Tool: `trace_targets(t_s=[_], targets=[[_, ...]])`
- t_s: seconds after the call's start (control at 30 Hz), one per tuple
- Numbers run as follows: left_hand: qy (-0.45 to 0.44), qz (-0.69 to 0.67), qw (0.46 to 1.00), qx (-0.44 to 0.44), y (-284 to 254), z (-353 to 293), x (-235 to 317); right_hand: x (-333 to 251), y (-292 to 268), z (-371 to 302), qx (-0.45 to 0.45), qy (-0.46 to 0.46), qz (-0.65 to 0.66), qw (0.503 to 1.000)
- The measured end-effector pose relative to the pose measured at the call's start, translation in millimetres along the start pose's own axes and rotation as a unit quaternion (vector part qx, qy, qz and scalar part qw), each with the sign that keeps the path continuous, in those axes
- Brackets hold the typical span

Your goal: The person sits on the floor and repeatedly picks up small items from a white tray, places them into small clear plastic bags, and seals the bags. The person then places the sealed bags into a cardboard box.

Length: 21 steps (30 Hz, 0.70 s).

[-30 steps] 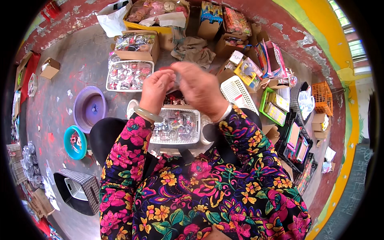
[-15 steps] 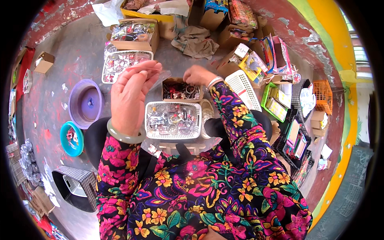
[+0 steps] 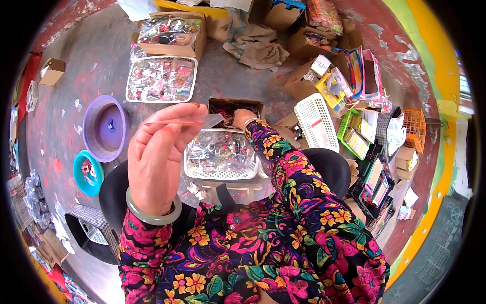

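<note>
Between the thumb and fingers of my left hand [image 3: 158, 159] is a small clear plastic bag [image 3: 213, 120] with a reddish strip along it. The bag sticks out to the right, and this hand is raised over the left side of a white basket [image 3: 221, 175]. Clear packets with small items fill that basket. My right hand [image 3: 243, 117] reaches down into a cardboard box [image 3: 261, 108] just beyond the basket. Dark red and other small pieces lie in the box. The right fingertips are hidden, so their grip does not show.
Another white basket [image 3: 194, 81] of clear packets stands beyond, before a cardboard carton [image 3: 201, 46]. A purple basin [image 3: 88, 121] and a teal basin [image 3: 78, 175] are on the left. At right are a tilted white basket [image 3: 324, 119], a green crate [image 3: 342, 121] and an orange crate [image 3: 415, 133].
My right hand has gone down into the cardboard box, its fingertips now out of sight. My left hand, still holding the plastic bag, sits a little lower in the view, which has shifted slightly.
</note>
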<state>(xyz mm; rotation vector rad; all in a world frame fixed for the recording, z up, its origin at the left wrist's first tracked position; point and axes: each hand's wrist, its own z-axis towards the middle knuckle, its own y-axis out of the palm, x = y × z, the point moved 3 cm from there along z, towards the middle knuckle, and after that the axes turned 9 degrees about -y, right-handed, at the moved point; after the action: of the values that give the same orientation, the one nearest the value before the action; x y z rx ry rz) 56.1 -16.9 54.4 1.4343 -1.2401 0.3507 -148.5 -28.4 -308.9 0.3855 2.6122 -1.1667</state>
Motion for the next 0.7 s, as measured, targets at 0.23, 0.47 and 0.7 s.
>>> trace_targets(t_s=[0.23,0.47,0.7], targets=[[-0.003,-0.011,1.0,-0.016,2.0,2.9,-0.7,2.6,-2.4,-1.7,0.001,-0.004,-0.014,1.0],[0.011,-0.015,1.0,-0.002,-6.9,7.0,-2.0,-6.5,-61.4,-31.8,0.145,-0.139,0.08,0.976],[0.048,-0.017,0.999,-0.016,-16.5,20.9,-5.8,-56.0,-155.3,-118.1,0.064,-0.229,0.534,0.811]])
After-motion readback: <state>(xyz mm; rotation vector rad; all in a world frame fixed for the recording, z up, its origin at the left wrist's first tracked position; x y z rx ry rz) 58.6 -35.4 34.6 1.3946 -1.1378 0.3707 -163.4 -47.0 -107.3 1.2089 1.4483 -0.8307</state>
